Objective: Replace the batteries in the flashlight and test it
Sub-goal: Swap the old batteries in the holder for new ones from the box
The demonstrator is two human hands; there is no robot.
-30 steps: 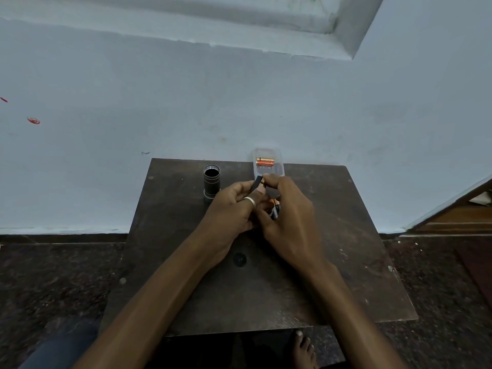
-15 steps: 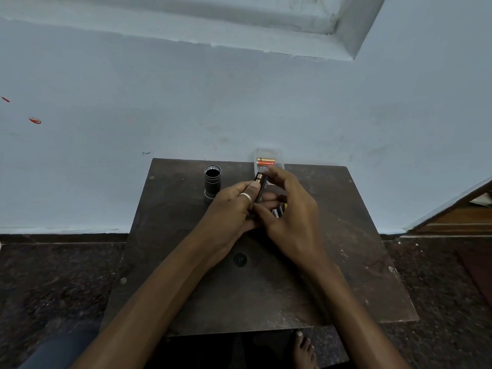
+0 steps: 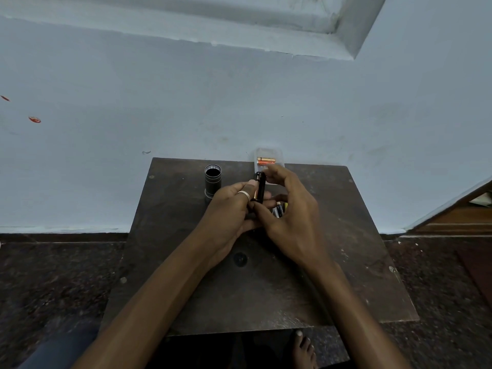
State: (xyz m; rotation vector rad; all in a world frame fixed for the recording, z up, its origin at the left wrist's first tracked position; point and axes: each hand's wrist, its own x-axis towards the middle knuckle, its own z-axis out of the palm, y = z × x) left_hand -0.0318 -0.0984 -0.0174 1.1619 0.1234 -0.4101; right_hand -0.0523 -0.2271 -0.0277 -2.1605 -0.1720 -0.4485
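Head view, battery-loading step. Your left hand (image 3: 229, 206) is closed around a slim black battery holder (image 3: 260, 187), held roughly upright above the dark table (image 3: 346, 262); a copper-and-black cell shows along the holder's left side. Your right hand (image 3: 290, 209) pinches the holder, thumb near its lower end and forefinger curved over its top. The flashlight body (image 3: 212, 181) stands open end up at the table's far left, well apart from the holder. A clear battery pack (image 3: 269, 162) with one orange cell lies at the far edge, and loose batteries (image 3: 279, 209) lie under your right palm.

Risks, as judged from this view:
- A cell seated with reversed polarity would leave the light dead at the test; the markings are too small to read here.
- Pressing off-axis could spring the cell out of the holder.
- The loose batteries may mix spent with fresh cells.
- A careless sweep of your left forearm could topple the upright flashlight body.
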